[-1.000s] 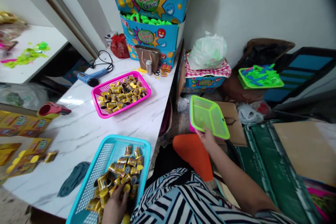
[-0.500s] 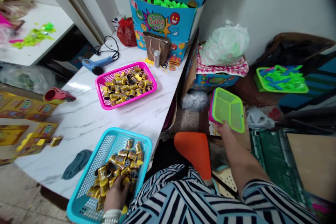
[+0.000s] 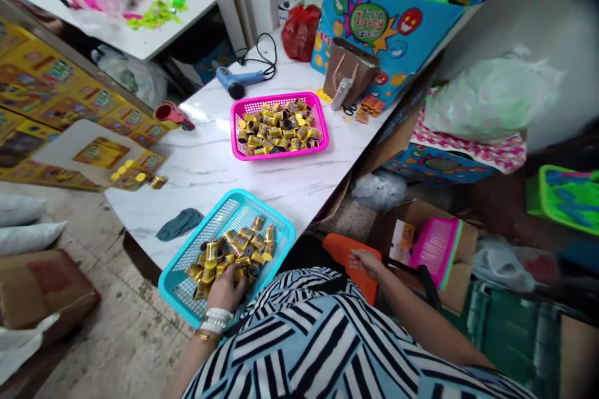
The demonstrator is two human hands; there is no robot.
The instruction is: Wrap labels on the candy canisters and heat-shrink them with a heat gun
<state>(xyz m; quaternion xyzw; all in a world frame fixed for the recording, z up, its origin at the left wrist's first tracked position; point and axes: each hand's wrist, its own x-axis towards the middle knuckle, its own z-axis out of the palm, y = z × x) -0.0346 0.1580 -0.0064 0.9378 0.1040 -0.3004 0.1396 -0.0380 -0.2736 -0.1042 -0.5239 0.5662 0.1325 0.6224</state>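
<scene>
On the table's near edge stands a turquoise basket (image 3: 180,302), partly filled with small yellow canisters (image 3: 213,250). My left hand (image 3: 224,292) reaches into its near side, fingers curled round one of the canisters, the fingertips partly hidden by the pile. Over an orange chair (image 3: 339,248), my right hand (image 3: 367,264) holds nothing, its fingers loosely stretched out. To the right of that hand, a pink basket (image 3: 437,250) with a green rim behind it leans in an open cardboard box (image 3: 461,283).
Farther back on the table, a pink basket (image 3: 279,154) holds more yellow canisters. A blue heat gun (image 3: 238,81), a red tape dispenser (image 3: 174,115), a dark cloth (image 3: 180,224) and a brown bag (image 3: 349,72) lie around it. Blue gum cartons (image 3: 369,19) stand behind.
My right hand has let go of the green-topped basket and drawn back towards my body. That basket now leans in the cardboard box. My left hand stays in the turquoise basket; the view has swung left.
</scene>
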